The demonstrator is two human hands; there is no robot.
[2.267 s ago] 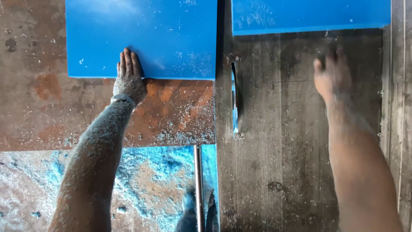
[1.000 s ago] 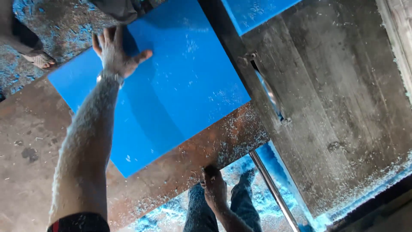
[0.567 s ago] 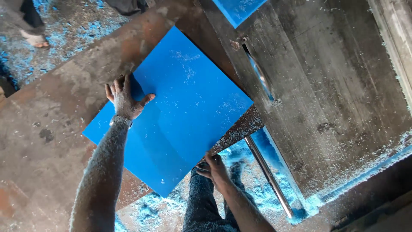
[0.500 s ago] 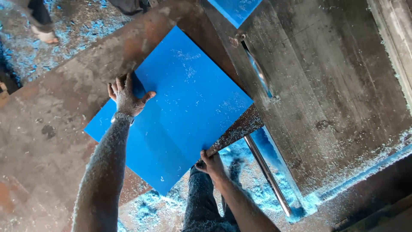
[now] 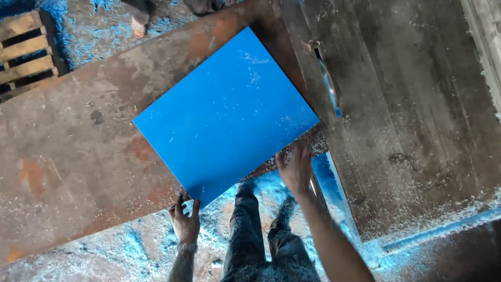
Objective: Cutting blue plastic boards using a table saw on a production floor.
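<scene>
A rusty table (image 5: pixel 68 156) carries a blue sheet (image 5: pixel 224 117) — square, smooth, flecked with pale dust, turned cornerwise, its near corner overhanging. The right hand (image 5: pixel 296 169) rests open-fingered at its near-right edge; the left hand (image 5: pixel 185 224) grips the near corner — fingers curled.

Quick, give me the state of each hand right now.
Left hand: gripping the near corner of the blue panel, fingers curled on it.
Right hand: fingers spread open at the blue panel's near edge; grip cannot be told.
</scene>
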